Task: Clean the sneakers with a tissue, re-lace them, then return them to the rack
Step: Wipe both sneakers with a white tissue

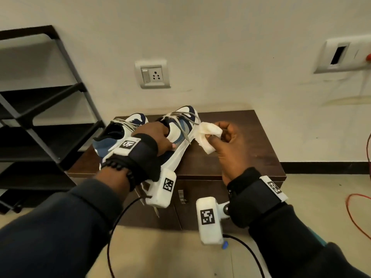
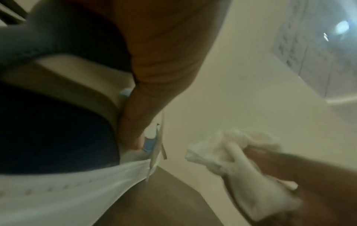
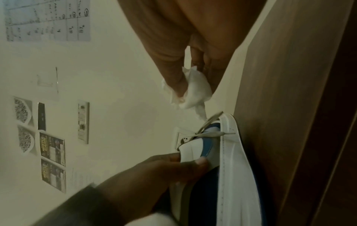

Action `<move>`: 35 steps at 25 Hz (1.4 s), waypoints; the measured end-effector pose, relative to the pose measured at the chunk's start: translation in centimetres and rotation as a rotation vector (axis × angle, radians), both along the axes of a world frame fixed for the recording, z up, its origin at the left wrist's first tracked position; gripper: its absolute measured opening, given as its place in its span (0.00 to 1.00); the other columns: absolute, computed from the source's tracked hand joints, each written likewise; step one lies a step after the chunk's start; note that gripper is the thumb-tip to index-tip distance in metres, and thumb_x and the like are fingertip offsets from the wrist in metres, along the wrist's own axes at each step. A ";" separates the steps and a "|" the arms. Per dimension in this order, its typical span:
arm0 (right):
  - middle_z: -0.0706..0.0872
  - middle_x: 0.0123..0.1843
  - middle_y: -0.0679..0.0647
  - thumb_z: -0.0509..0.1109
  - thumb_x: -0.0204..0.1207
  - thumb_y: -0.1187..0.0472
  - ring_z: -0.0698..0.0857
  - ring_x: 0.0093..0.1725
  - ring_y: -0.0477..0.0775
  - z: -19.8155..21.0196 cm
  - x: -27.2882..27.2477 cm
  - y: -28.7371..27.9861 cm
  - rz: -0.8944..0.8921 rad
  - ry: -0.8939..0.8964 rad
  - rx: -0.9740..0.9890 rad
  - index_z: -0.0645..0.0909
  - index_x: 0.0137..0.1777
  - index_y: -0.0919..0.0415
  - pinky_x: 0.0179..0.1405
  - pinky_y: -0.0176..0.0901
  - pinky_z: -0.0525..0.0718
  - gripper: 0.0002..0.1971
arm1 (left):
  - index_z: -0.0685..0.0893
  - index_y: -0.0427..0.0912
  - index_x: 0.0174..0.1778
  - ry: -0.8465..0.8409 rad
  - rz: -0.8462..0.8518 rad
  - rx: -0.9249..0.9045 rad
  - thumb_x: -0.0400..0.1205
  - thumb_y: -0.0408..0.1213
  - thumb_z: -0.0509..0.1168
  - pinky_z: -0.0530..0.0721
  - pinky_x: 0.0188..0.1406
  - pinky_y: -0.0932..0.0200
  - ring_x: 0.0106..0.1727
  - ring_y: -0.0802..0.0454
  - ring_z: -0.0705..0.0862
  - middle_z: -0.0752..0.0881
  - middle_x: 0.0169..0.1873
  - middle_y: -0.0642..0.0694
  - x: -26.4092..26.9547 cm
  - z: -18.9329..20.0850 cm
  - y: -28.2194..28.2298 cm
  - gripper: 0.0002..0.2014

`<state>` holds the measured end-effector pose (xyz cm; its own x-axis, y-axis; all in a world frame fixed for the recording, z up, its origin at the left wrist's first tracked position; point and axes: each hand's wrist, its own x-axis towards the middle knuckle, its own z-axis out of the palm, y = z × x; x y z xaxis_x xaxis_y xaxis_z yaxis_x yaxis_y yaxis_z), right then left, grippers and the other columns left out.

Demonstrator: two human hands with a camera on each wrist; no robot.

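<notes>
Dark sleeves [image 1: 60, 227] are worn on both arms. Black straps w/ white camera boxes [image 1: 161, 189], square-coded tags & black cables are fitted; bead bracelet [image 1: 118, 167] on left wrist.

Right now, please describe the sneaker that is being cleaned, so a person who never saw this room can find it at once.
Find the low brown cabinet against the wall, right of the black rack. Two white-and-blue sneakers lie on it. The one meant is the right sneaker: the left hand holds it at the collar, and the right hand, with a white tissue, is just beside it.
</notes>
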<state>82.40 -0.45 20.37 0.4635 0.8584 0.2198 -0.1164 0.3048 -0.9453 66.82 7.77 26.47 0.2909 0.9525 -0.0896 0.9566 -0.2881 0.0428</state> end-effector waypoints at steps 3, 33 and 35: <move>0.87 0.52 0.46 0.72 0.73 0.69 0.85 0.54 0.46 0.1 0.1 -0.4 0.040 -0.161 0.037 0.80 0.50 0.45 0.55 0.48 0.86 0.15 | 0.85 0.49 0.58 -0.348 -0.033 0.068 0.79 0.53 0.67 0.78 0.50 0.56 0.54 0.47 0.84 0.88 0.51 0.50 -3.1 -1.0 -2.3 0.16; 0.87 0.57 0.51 0.69 0.75 0.67 0.84 0.57 0.51 3.5 -7.1 3.0 0.180 -1.540 -0.010 0.86 0.58 0.53 0.57 0.37 0.78 0.14 | 0.77 0.46 0.71 -1.371 0.073 -0.375 0.75 0.62 0.59 0.72 0.73 0.41 0.67 0.48 0.80 0.84 0.64 0.48 -7.8 -8.9 -1.5 0.32; 0.87 0.55 0.52 0.73 0.71 0.67 0.84 0.53 0.53 2.2 -7.6 -0.2 0.308 -1.673 0.115 0.87 0.56 0.55 0.50 0.44 0.84 0.14 | 0.79 0.44 0.67 -1.394 0.114 -0.395 0.75 0.64 0.59 0.73 0.73 0.39 0.65 0.47 0.81 0.85 0.61 0.45 -7.8 -8.9 -1.7 0.32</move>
<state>74.84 -0.69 22.56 -0.4885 0.8116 0.3205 0.8435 0.5332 -0.0645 59.01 6.10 17.56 0.2851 0.9566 -0.0597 0.0889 0.0356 0.9954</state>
